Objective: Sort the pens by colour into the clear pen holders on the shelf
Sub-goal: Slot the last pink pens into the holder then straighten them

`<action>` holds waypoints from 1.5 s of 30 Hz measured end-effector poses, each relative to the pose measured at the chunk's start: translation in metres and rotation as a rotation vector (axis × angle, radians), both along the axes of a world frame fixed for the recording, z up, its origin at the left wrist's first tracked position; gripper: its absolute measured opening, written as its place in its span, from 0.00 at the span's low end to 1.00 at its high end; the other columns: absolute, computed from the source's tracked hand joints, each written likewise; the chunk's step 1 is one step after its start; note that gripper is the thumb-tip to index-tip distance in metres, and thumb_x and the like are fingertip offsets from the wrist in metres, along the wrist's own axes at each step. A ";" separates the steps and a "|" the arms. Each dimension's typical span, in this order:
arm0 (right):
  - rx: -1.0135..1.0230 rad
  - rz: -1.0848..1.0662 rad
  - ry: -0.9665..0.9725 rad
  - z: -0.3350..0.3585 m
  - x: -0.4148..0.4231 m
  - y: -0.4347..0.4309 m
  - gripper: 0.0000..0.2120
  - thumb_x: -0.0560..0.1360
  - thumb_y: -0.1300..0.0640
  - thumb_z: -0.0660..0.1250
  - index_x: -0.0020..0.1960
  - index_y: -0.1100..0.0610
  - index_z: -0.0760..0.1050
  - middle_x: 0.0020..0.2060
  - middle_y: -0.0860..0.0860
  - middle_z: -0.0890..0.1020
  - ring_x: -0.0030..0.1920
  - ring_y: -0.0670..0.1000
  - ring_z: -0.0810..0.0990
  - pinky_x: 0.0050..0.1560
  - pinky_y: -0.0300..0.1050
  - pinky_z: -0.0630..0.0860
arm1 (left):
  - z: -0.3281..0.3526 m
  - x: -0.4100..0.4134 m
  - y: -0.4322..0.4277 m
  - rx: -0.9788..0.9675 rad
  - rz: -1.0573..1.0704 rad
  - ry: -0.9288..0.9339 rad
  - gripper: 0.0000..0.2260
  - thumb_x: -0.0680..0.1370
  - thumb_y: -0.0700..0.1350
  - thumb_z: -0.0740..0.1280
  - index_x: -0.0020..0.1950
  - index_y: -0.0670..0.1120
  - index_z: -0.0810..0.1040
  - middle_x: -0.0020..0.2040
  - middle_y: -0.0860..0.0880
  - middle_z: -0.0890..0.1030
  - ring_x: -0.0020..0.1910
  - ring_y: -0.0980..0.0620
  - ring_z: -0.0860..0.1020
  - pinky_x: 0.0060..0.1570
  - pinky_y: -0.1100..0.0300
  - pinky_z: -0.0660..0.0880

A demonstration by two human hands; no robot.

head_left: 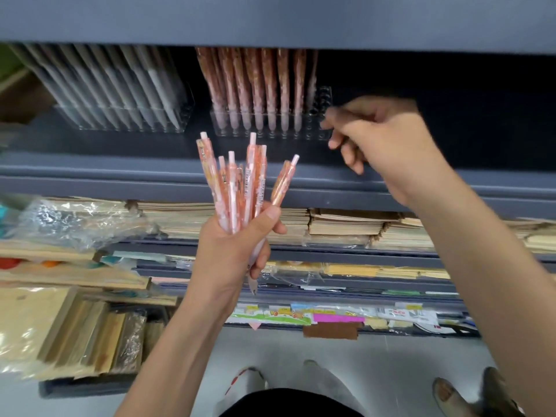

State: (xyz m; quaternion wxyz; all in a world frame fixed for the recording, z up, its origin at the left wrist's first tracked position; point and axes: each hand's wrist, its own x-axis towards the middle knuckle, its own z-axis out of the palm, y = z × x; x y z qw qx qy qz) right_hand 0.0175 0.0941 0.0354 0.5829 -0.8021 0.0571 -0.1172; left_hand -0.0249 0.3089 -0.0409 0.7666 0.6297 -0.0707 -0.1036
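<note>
The left hand (pixel 237 245) held a bunch of orange-and-pink patterned plastic pens (pixel 240 188) in a closed grip, with long axes near upright and click tops up. The clear plastic pen holder (pixel 313 130) of matching pens stood on the grey shelf (pixel 120 170), above and beyond them. The right hand (pixel 382 139) hovered nearer, at its right end. It was too blurred to tell its grip.

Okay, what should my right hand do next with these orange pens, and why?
Probably bring the right hand over to pinch the splayed pen from the bunch the left hand grips. The clear holder of orange pens shows empty holes at its right end, and the right hand, though blurred, seems to hold nothing.
</note>
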 end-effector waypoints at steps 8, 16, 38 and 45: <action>0.049 0.409 0.099 -0.007 -0.033 -0.008 0.07 0.74 0.56 0.72 0.45 0.60 0.83 0.36 0.55 0.84 0.30 0.51 0.78 0.27 0.40 0.75 | -0.010 -0.010 -0.030 -0.028 -0.024 -0.045 0.14 0.73 0.55 0.72 0.46 0.44 0.81 0.26 0.54 0.77 0.18 0.56 0.67 0.18 0.66 0.65; 0.360 0.220 -0.061 -0.007 -0.030 -0.019 0.05 0.77 0.62 0.68 0.52 0.62 0.80 0.39 0.54 0.85 0.36 0.51 0.81 0.36 0.40 0.79 | -0.013 -0.006 -0.030 -0.061 0.001 -0.008 0.11 0.75 0.56 0.70 0.40 0.50 0.82 0.36 0.42 0.77 0.21 0.53 0.66 0.20 0.64 0.64; -0.179 -0.108 -0.282 -0.006 0.086 -0.044 0.07 0.79 0.66 0.60 0.48 0.56 0.73 0.34 0.42 0.83 0.38 0.44 0.81 0.44 0.43 0.80 | -0.024 -0.013 -0.015 -0.050 0.100 -0.028 0.06 0.79 0.48 0.66 0.47 0.47 0.79 0.41 0.45 0.83 0.22 0.53 0.66 0.21 0.64 0.64; -0.709 -0.023 -0.162 -0.005 0.106 -0.039 0.16 0.80 0.53 0.63 0.66 0.54 0.73 0.60 0.55 0.79 0.59 0.55 0.77 0.48 0.36 0.64 | -0.028 -0.014 -0.009 -0.026 0.119 -0.025 0.09 0.80 0.50 0.67 0.49 0.44 0.79 0.34 0.38 0.76 0.22 0.51 0.67 0.22 0.64 0.65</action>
